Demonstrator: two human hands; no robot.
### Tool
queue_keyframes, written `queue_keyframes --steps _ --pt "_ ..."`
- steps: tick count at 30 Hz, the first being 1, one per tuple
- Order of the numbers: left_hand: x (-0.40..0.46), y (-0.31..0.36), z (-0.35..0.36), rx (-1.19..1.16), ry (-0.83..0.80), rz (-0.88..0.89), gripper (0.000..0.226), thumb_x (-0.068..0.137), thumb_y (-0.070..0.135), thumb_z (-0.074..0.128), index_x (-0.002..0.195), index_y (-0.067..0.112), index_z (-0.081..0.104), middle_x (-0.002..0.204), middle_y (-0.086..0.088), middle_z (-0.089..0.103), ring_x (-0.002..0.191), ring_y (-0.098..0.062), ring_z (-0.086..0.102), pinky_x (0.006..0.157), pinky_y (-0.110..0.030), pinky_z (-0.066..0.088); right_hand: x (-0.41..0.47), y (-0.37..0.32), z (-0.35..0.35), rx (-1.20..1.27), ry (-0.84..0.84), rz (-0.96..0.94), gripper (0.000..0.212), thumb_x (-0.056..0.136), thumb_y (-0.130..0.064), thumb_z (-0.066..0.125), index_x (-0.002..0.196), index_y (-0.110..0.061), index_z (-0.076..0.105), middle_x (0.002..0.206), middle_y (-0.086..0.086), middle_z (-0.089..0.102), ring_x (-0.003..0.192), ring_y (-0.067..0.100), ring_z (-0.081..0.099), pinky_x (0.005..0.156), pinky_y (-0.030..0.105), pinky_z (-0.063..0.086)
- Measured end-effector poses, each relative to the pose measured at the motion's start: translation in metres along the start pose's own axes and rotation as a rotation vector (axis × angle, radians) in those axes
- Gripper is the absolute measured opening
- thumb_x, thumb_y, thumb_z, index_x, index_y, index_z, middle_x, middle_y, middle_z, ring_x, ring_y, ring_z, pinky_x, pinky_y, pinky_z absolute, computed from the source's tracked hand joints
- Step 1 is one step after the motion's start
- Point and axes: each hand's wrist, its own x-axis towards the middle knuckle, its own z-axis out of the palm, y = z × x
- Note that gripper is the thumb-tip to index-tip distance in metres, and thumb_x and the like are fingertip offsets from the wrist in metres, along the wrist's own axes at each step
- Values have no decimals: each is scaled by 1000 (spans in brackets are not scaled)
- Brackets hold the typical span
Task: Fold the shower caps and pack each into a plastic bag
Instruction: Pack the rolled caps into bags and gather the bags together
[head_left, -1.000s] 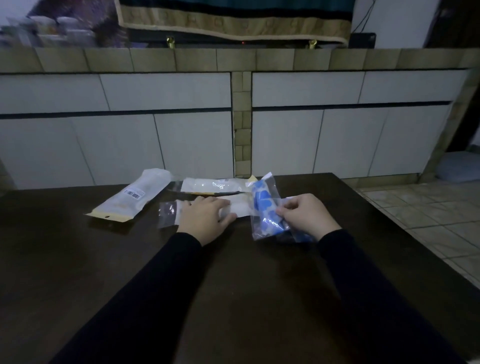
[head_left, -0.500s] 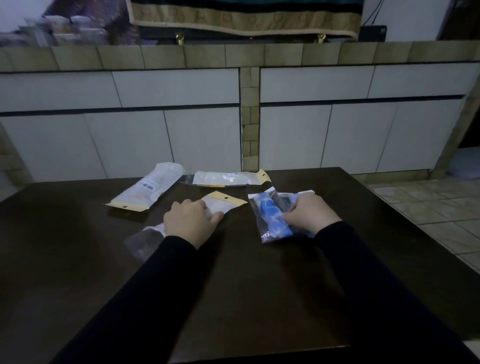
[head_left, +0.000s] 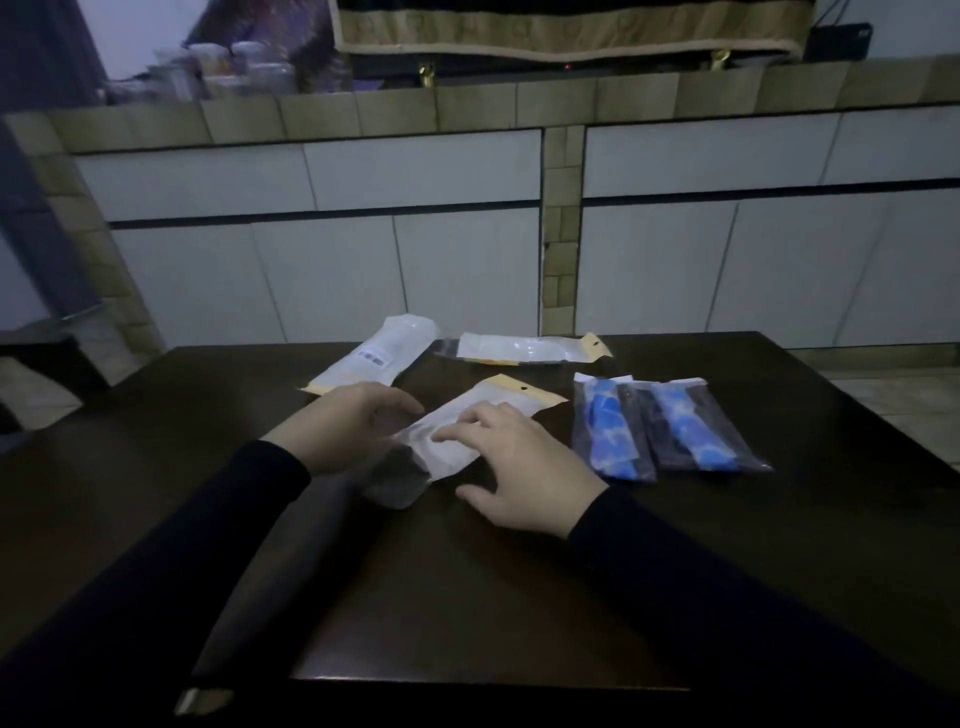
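A white plastic bag (head_left: 496, 408) with a yellow header lies slanted mid-table, its dark lower end toward me. My left hand (head_left: 345, 428) grips the bag's left edge with curled fingers. My right hand (head_left: 519, 467) lies flat with spread fingers on the bag's middle, thumb on the table. To the right, side by side, lie two clear bags, each holding a folded blue shower cap: one (head_left: 610, 431) nearer my right hand, the other (head_left: 693, 428) beyond it. Neither hand touches them.
Two more white bags lie at the back of the dark wooden table (head_left: 467, 597): one (head_left: 376, 356) with a barcode label at the left, one (head_left: 530, 347) flat at the centre. Behind the table stands a tiled counter with white cabinet doors (head_left: 415, 260).
My right hand let go of the blue-cap bag, which now lies at the right beside another, and moved left onto the white bag. The left hand stayed at that bag. The camera shifted left.
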Motion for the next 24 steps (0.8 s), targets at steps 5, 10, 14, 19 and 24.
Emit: queue_keyframes --steps 5,10,14,19,24 --pt "-19 -28 4 -186 34 -43 55 81 -16 49 94 36 65 74 40 61 76 13 57 68 -4 41 16 2 22 -171 57 -215 38 90 -36 61 128 -32 54 124 -5 50 113 12 44 94 30 40" --pt "-20 -33 9 -391 6 -152 62 80 -14 48 95 43 66 83 8 68 73 2 62 67 -9 46 17 13 30 79 209 -92 16 91 -31 61 106 -28 66 105 -10 63 91 0 53 81 18 47" --pt "-19 -27 13 -590 -16 -85 52 73 1 79 96 47 71 102 13 68 93 -3 64 80 -13 48 15 23 22 214 301 8 10 91 -26 62 101 -27 65 97 -14 63 87 -1 56 77 15 48" --pt "-14 -11 25 -860 147 11 15 71 26 75 84 22 79 114 11 70 107 -4 64 91 -16 48 9 33 17 433 400 98 11 91 -24 63 100 -29 61 94 -15 62 88 -2 59 76 13 50" --pt "-9 6 32 -877 320 -49 17 87 21 66 74 11 68 72 9 71 68 2 62 65 -10 46 7 35 17 493 442 129 14 90 -25 64 100 -34 60 95 -13 62 88 -3 59 78 17 52"
